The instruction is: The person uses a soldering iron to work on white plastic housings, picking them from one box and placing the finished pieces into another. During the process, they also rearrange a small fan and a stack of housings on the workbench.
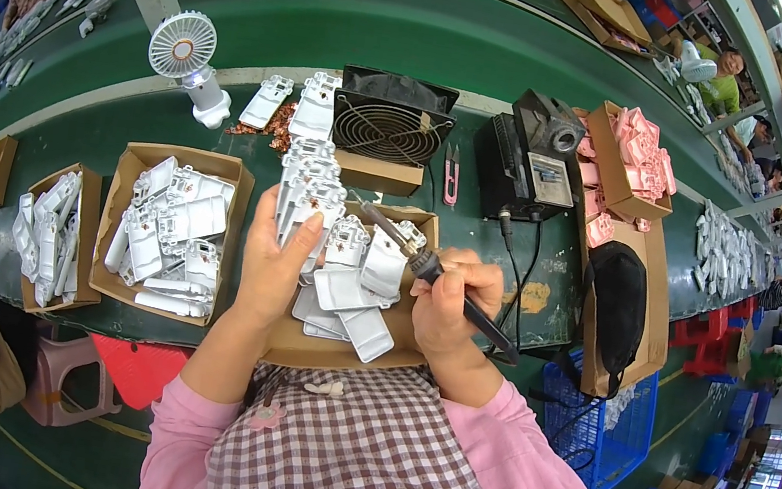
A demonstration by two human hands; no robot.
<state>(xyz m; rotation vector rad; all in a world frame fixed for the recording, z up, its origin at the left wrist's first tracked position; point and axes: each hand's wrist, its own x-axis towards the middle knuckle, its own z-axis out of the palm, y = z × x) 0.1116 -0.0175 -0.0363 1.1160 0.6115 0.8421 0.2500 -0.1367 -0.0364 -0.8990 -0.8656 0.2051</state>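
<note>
While the left hand [274,252] pinches white casings [309,182], light and stiff I'd guess, best held edgewise, the right hand [456,300] clasps a soldering iron [426,265]

On the bench [558,280], at left, a small cardboard box [90,250] and a larger box [236,232] stand side by side, both holding plastic casings [178,213]. Right of them, front centre, a third box [290,347] holds casings and flat covers [367,334]. Behind it, a box fan [388,131] sits on a low carton [381,175]. Further right: a small hand tool [448,184], a soldering station [524,163], then a carton [616,162] of plastic parts [638,150], a pouch [617,304] before it.
</note>
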